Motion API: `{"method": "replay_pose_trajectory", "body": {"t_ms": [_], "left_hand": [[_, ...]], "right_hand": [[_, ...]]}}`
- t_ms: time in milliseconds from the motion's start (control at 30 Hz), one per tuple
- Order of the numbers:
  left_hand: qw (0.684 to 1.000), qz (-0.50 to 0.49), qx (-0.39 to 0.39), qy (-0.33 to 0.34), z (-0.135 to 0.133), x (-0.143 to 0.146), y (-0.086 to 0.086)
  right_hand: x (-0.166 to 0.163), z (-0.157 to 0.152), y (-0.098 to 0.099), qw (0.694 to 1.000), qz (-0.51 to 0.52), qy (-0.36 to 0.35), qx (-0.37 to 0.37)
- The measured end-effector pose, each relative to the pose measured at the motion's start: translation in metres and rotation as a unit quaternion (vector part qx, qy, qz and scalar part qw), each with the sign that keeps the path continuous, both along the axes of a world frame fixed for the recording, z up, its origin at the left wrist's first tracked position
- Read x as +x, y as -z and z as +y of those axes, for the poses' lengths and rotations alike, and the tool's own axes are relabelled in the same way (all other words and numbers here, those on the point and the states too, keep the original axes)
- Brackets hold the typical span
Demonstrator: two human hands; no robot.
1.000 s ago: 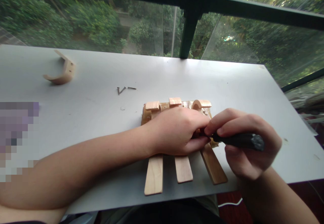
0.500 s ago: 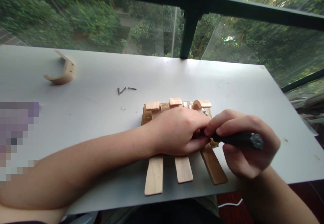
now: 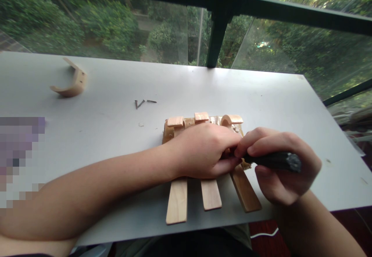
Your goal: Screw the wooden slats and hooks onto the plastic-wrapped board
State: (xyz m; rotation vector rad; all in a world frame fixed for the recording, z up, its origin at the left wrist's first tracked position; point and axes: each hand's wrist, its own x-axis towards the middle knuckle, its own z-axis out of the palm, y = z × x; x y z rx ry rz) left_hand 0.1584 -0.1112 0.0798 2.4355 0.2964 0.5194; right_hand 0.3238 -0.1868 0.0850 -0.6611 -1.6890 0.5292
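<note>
My right hand (image 3: 286,164) is wrapped round the black handle of a screwdriver (image 3: 273,161), held low and pointing left. Its tip disappears among the fingers of my left hand (image 3: 206,150). That hand lies across a brown wooden base (image 3: 167,135), thumb and fingers pinched near the tip; what they grip is hidden. Three bent pale wooden strips cross the base: a left strip (image 3: 176,206), a middle strip (image 3: 211,197) and a right strip (image 3: 246,193). Their curled ends show beyond my left hand, and the right strip sits at a slant.
Several screws (image 3: 141,103) lie on the white table (image 3: 110,133) beyond the base. A loose curved wooden piece with two holes (image 3: 78,80) stands at the far left. Behind the table is a dark-framed window (image 3: 222,16). A blurred-out patch covers the left edge.
My right hand and the screwdriver handle have shifted very slightly. My left hand, the wooden base and the strips look unmoved.
</note>
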Motion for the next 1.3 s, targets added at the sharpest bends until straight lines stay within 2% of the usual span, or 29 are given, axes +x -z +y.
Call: {"method": "replay_pose_trajectory", "body": {"t_ms": [1300], "left_hand": [[1.0,0.012,-0.002,-0.01,0.0006,-0.0005,0.0]], "right_hand": [[0.0004,-0.0017,0.0037,1.0,-0.009,-0.003,0.001]]}}
